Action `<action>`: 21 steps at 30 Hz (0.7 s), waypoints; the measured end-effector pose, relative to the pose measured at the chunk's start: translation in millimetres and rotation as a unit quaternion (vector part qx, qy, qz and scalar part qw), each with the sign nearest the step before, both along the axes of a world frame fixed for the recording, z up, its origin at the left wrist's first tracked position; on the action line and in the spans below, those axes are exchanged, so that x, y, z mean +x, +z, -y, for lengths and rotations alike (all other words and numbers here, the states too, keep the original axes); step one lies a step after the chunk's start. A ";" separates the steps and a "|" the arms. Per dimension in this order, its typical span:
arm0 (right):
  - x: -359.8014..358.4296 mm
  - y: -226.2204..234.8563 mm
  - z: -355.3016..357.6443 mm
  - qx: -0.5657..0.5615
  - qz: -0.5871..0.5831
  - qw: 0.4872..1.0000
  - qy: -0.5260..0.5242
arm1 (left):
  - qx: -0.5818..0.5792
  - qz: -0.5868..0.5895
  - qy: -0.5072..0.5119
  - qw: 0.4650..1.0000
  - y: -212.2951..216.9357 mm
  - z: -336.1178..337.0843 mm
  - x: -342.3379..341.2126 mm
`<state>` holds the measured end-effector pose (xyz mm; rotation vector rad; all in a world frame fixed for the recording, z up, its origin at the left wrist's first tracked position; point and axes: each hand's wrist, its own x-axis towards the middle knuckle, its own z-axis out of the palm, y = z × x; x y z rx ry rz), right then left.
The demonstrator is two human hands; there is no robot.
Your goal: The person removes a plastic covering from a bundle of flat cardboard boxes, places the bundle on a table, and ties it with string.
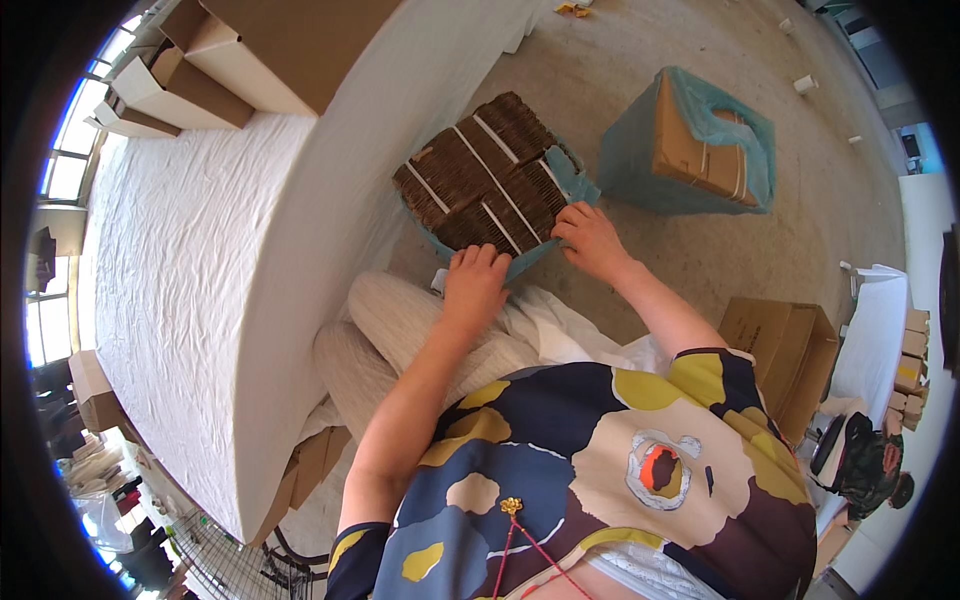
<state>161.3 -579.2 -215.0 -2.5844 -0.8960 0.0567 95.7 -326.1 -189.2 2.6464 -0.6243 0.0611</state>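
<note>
Stacks of thin brown cardboard pieces [470, 170], bound with white strips, stand packed together in a blue plastic bag [572, 180] on the floor in front of my knees. My left hand [476, 288] has its fingers curled over the near edge of the bag, against the stacks. At the near right corner, my right hand [592, 240] grips the bag's rim, fingers bent over it. The bag is folded down around the sides, leaving the tops of the stacks bare. My thumbs are mostly hidden.
A second blue-wrapped carton [690, 145] stands to the right on the concrete floor. On the left, a table with a white cloth [200, 260] bears open cardboard boxes [265, 55]. An open brown carton [775, 350] sits beside me on the right.
</note>
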 end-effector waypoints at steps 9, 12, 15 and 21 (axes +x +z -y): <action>44.4 -0.5 2.7 0.062 -0.074 0.928 -0.359 | -0.056 -0.098 -0.016 0.993 -3.7 49.1 27.5; 57.4 0.8 -13.4 -0.077 -0.124 0.911 -0.385 | -0.100 -0.131 -0.019 0.986 -8.8 65.2 40.0; 61.7 -4.5 -12.9 -0.088 -0.126 0.911 -0.383 | -0.123 -0.146 -0.013 0.982 -9.8 70.4 50.5; 91.6 -22.4 26.8 -0.014 -0.200 0.916 -0.347 | -0.041 -0.044 0.006 0.998 -17.7 75.4 97.7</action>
